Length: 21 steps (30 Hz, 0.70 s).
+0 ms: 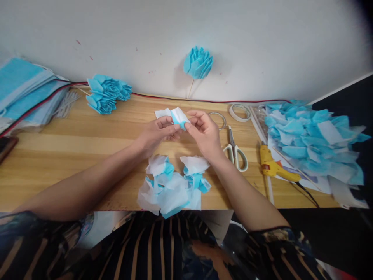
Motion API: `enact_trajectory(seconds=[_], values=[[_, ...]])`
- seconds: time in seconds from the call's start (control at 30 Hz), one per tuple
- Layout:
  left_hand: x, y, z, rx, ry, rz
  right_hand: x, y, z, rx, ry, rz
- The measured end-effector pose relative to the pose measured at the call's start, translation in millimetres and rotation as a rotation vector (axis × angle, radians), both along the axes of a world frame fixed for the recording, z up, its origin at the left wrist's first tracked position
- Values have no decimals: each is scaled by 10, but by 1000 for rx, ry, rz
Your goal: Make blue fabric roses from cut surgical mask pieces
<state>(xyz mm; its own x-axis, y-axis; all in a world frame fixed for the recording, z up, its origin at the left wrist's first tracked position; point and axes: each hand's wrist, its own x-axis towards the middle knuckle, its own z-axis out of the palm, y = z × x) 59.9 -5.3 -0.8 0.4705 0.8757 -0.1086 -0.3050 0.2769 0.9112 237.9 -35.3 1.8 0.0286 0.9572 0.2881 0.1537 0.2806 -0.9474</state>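
Note:
A small folded piece of blue-and-white mask fabric (180, 117) is stretched between my two hands above the wooden table. On its left side, my left hand (157, 134) pinches it between thumb and fingers. The thumb and fingers of my right hand (205, 134) grip its right edge. Between my forearms, near the table's front edge, lies a loose heap of blue and white fabric pieces (173, 190), some crumpled. Just right of my right hand are white-handled scissors (235, 153) and a thin roll of tape (220, 119).
A blue fabric flower (198, 64) on a stick leans against the wall. More flowers (107, 93) lie left, beside stacked face masks (26, 91). A yellow glue gun (272, 165), wide tape roll (239, 112) and big petal pile (311, 136) are right. A red-black cable (180, 98) runs behind.

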Motion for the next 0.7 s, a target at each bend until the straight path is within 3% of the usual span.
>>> enact_trajectory(seconds=[0.3,0.57,0.7], values=[[-18,27,-24,19,-77,22,28,-15,16,-41,-15,54],[-9,-1,15,177,137,33,75,2,46,-96,-44,182],[2,-26,52,220,180,44,46,4,30,-83,-57,136]])
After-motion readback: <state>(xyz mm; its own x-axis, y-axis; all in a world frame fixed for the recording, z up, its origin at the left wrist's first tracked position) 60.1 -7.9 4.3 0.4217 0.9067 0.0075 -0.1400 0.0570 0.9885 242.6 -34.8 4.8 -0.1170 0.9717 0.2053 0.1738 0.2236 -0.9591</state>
